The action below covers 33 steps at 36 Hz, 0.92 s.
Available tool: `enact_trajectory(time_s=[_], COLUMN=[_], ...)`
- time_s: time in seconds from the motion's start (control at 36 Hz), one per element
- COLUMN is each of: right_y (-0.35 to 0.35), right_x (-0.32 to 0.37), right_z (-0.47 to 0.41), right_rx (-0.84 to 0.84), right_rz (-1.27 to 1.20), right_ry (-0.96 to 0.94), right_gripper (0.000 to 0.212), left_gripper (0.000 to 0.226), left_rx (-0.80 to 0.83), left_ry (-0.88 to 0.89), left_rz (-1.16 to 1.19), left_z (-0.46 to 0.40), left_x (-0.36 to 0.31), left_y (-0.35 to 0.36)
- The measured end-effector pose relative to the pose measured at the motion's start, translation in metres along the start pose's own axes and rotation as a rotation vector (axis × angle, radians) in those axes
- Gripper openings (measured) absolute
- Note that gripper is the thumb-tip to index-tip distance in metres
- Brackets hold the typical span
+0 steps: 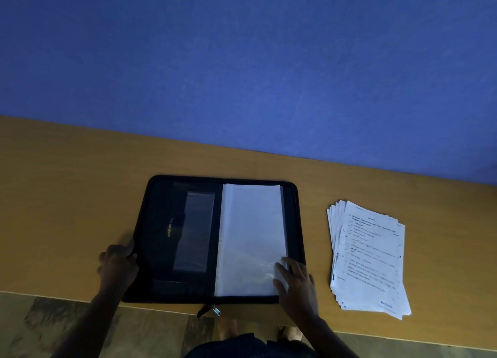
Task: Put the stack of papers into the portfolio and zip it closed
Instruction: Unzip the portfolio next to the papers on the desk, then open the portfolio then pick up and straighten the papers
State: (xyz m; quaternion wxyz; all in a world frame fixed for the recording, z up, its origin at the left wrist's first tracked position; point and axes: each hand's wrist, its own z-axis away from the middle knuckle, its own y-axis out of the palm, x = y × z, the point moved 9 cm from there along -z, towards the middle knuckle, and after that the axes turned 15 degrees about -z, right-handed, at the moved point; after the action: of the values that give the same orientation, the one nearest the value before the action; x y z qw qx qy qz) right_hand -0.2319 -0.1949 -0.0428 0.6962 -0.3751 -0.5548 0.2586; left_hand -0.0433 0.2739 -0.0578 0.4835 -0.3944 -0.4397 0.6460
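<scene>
Wooden table [67, 196] against a blue wall [242, 62]; tiled floor [53, 325] shows at the near edge, plus the person's feet below the table lip. Nothing sits between the portfolio [158, 236] and the stack of papers [371, 261]: bare tabletop only. Portfolio is black, lying open flat near the table's near edge, spine running near-to-far, so each half has its long axis near-far. Left half: dark pockets with a clear window pocket [193, 231] and small gold lettering. Right half: clear plastic sleeves [250, 236] with white backing; no loose papers in it. Zipper pull [215, 310] hangs off the near edge at the spine. Papers are well right of the portfolio, fanned loosely, printed side up, long axis near-far with a slight tilt. Left hand [118, 266] has fingers curled around the portfolio's left edge. Right hand [295, 285] lies flat, fingers spread, on the sleeves' near right corner, gripping nothing.
</scene>
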Motion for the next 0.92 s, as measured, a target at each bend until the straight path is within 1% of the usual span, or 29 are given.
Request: enact_trajectory(time_s=[0.14,0.19,0.44,0.58,0.64,0.75,0.81,0.83,0.92], right_y=[0.000,0.000,-0.004,-0.012,-0.020,-0.043,-0.059,-0.068,-0.093], right_x=[0.000,-0.001,-0.002,-0.005,-0.009,-0.025,-0.040,-0.048,-0.075], right_z=[0.000,-0.001,-0.001,-0.002,-0.003,-0.007,-0.009,-0.010,-0.010], right_rx=[0.007,0.011,0.020,0.004,-0.010,-0.049,-0.079,-0.099,-0.144], right_rz=[-0.007,-0.014,-0.055,-0.094,-0.111,-0.144,-0.142,-0.144,-0.132], right_ry=[-0.006,-0.005,-0.021,-0.047,-0.045,-0.018,0.011,0.025,0.070], right_gripper=[0.048,0.047,0.051,0.054,0.054,0.052,0.050,0.049,0.047], left_gripper=[0.053,0.056,0.067,0.066,0.064,0.056,0.056,0.052,0.045], left_rx=[0.100,0.113,0.010,-0.162,-0.215,-0.260,-0.277,-0.282,-0.223], left_ry=[-0.007,-0.004,-0.061,-0.033,0.007,0.118,0.253,0.337,0.533], left_rz=[-0.004,-0.016,-0.001,0.083,0.118,0.163,0.185,0.218,0.359], left_z=[0.006,0.006,0.021,0.044,0.056,0.087,0.107,0.117,0.147], left_x=[-0.005,-0.007,-0.016,-0.038,-0.057,-0.112,-0.149,-0.170,-0.233], left_y=[-0.003,-0.004,-0.018,-0.033,-0.037,-0.031,-0.025,-0.022,-0.010])
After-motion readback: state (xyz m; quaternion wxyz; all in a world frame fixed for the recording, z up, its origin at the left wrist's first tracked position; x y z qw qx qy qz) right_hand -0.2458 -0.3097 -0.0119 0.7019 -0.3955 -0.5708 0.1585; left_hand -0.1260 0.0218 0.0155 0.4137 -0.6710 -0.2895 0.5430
